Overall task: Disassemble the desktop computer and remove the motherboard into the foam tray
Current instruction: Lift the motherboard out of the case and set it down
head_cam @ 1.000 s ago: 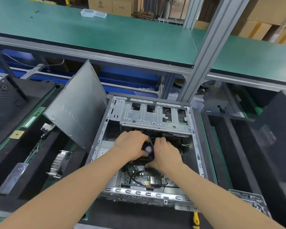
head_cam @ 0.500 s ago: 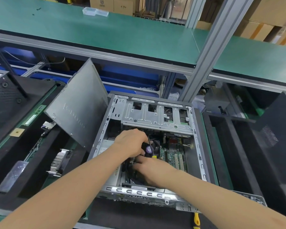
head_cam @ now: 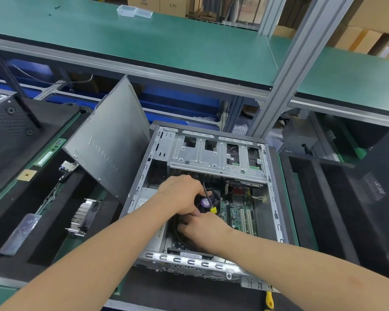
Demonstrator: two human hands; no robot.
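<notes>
Motherboard lay flat on the floor of the open computer case, not yet freed. Its exposed green part sat just to the right of both hands. Its long axis was judged to run from the near wall toward the drive cage at the far side. Two pale slots and small chips showed on it; the rest was hidden beneath the hands.

Left hand was curled round a small black fan with a purple label, holding it just above the board. A yellow plug on a dark cable hung at the fan's edge. Right hand, the nearer to the board, reached left and down among black cables. Its fingers were bent, but whether they gripped anything could not be told.

Side panel leaned against the case on the left. A black foam tray stood just beside the case on the right, on the green surface.

Assessment: fan and cables would need to come clear before the board could lift. The path to that tray ran rightward, favouring the right hand.
</notes>
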